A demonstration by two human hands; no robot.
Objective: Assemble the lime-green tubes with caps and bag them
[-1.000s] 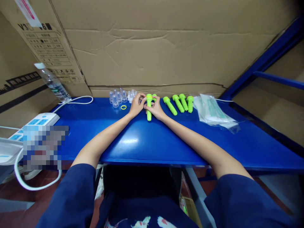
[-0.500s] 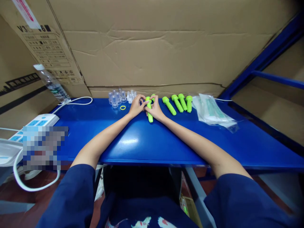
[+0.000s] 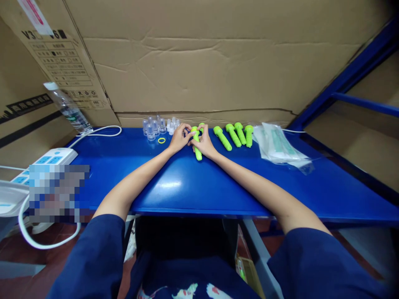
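Observation:
Both my hands meet over the blue table around one bright green, flashlight-shaped piece (image 3: 198, 154). My left hand (image 3: 180, 138) pinches its wide head end, and my right hand (image 3: 205, 144) wraps its body just below. The narrow end points toward me, tilted slightly right. Behind my right hand another green head (image 3: 201, 125) partly shows. To the right lie more green flashlight-shaped pieces (image 3: 225, 140), several in a row. A yellow ring (image 3: 161, 140) lies left of my left hand, near several clear plastic caps (image 3: 151, 133) and smaller clear pieces (image 3: 172, 124).
Plastic bags (image 3: 277, 143) lie at the right of the blue table (image 3: 187, 187). On the left are a white power strip (image 3: 57, 157), a white cable (image 3: 106, 129) and a clear bottle (image 3: 70, 110). Cardboard (image 3: 199, 70) stands along the back; a blue frame (image 3: 330, 79) rises at right.
Both hands stay around the green flashlight-shaped piece, with its narrow end shifted very slightly right. The other pieces have not moved on the table.

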